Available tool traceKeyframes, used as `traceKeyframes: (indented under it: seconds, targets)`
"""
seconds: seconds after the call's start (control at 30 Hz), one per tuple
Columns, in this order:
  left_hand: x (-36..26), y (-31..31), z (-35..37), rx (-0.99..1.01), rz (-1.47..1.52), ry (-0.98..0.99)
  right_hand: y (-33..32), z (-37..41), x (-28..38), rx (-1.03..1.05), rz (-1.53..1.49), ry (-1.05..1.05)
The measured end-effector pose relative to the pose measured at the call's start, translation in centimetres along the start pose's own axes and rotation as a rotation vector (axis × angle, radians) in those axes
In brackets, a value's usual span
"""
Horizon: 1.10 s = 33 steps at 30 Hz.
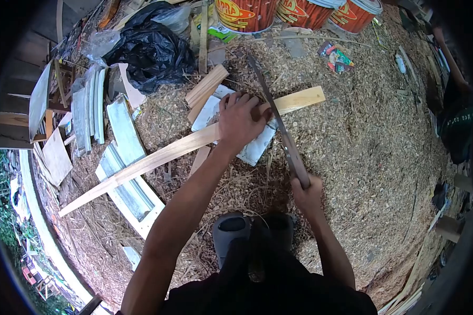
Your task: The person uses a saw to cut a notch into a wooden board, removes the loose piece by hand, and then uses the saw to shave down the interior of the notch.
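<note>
- Ground of loose wood shavings [373,157], with buckets [245,16] at its far edge.
- Wood strip [168,153]: lies across a white board [257,147], the saw [284,134] crossing it toward its right end.
- Sawing, I judge, calls for light, straight strokes, fingers clear of the saw.
- Left hand [243,118]: I have it palm-down, fingers curled over the strip, just beside the saw.
- Right hand [307,194]: I have it closed around the saw's near end, forearm forward.

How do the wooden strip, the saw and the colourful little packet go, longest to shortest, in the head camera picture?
Longest to shortest:
1. Wooden strip
2. Saw
3. Colourful little packet
</note>
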<state>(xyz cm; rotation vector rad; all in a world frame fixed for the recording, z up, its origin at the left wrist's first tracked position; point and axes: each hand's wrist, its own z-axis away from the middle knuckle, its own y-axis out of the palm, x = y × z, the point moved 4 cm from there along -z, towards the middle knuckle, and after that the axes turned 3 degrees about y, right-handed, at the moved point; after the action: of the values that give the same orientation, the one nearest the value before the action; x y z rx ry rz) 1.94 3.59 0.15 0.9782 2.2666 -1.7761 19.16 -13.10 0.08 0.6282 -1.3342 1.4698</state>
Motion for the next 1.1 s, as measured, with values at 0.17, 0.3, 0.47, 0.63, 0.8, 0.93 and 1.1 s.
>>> traceKeyframes:
  seconds: [0.17, 0.3, 0.47, 0.63, 0.8, 0.93, 1.1]
  targets:
    - [0.2, 0.0, 0.0, -0.007, 0.007, -0.003, -1.1, 2.1, -1.1, 0.040, 0.045, 0.026]
    - [0.2, 0.1, 0.3, -0.028, 0.032, 0.005, -1.8, 3.5, -1.7, 0.040, -0.008, 0.077]
    - [0.0, 0.3, 0.4, -0.071, 0.001, 0.022, 0.9, -1.5, -0.1, 0.022, -0.078, 0.024]
    - [0.0, -0.1, 0.0, -0.021, 0.008, 0.001, -0.8, 2.3, -0.7, 0.007, 0.039, 0.034]
    - [0.2, 0.2, 0.0, 0.019, 0.032, -0.051, -1.0, 3.9, -1.6, 0.035, -0.028, 0.072]
    - [0.0, 0.3, 0.1, 0.013, 0.024, -0.044, 1.3, -0.7, 0.3, 0.008, -0.099, 0.029]
    - [0.1, 0.2, 0.0, -0.018, 0.006, -0.015, -0.5, 1.6, -0.9, 0.027, -0.002, 0.052]
